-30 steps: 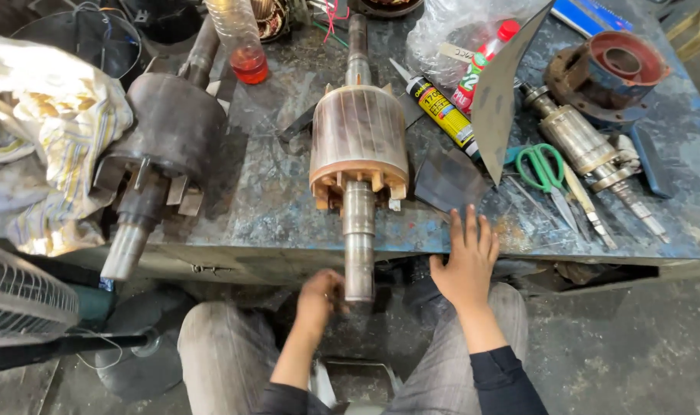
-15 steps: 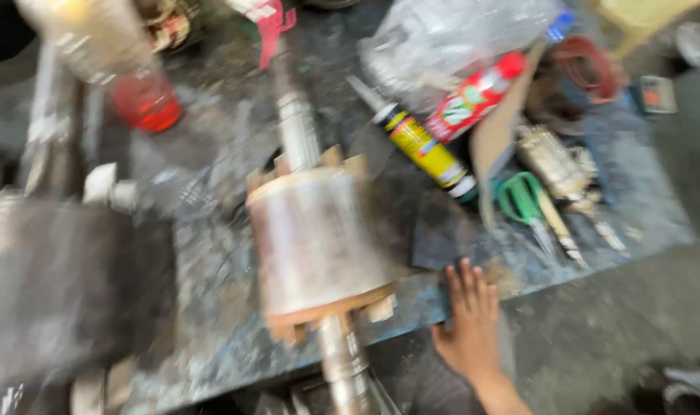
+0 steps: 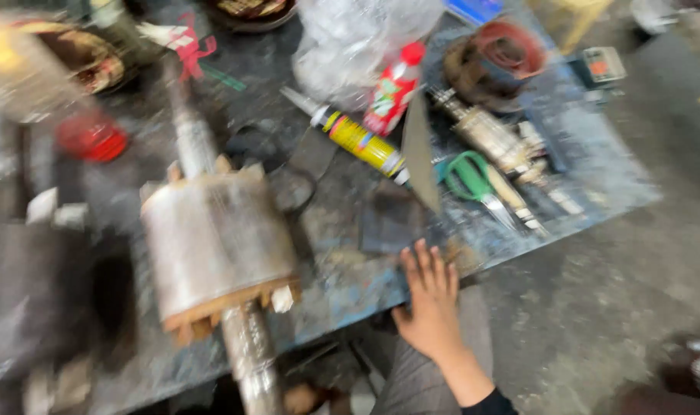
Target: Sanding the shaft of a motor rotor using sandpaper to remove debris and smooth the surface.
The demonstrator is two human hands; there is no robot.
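My right hand (image 3: pixel 430 300) lies flat on the front edge of the worn metal table (image 3: pixel 342 292), fingers spread, holding nothing. To its left a large motor rotor (image 3: pixel 215 246) lies on the table, and its steel shaft (image 3: pixel 250 361) sticks out over the edge toward me. A small skin-coloured patch that may be my left hand (image 3: pixel 302 398) shows at the bottom beside the shaft end, too blurred to read. The whole view is smeared by motion.
Behind my right hand lie a yellow sealant tube (image 3: pixel 361 142), a red bottle (image 3: pixel 392 88), green-handled scissors (image 3: pixel 469 177), a smaller rotor (image 3: pixel 492 142), a round housing (image 3: pixel 496 58) and a plastic bag (image 3: pixel 357 38). A dark motor part (image 3: pixel 34 307) sits left. Concrete floor (image 3: pixel 596 323) lies right.
The view has swung and moved closer, so the table now looks tilted and blurred. My right hand stays on the table edge. My left hand has dropped almost out of view.
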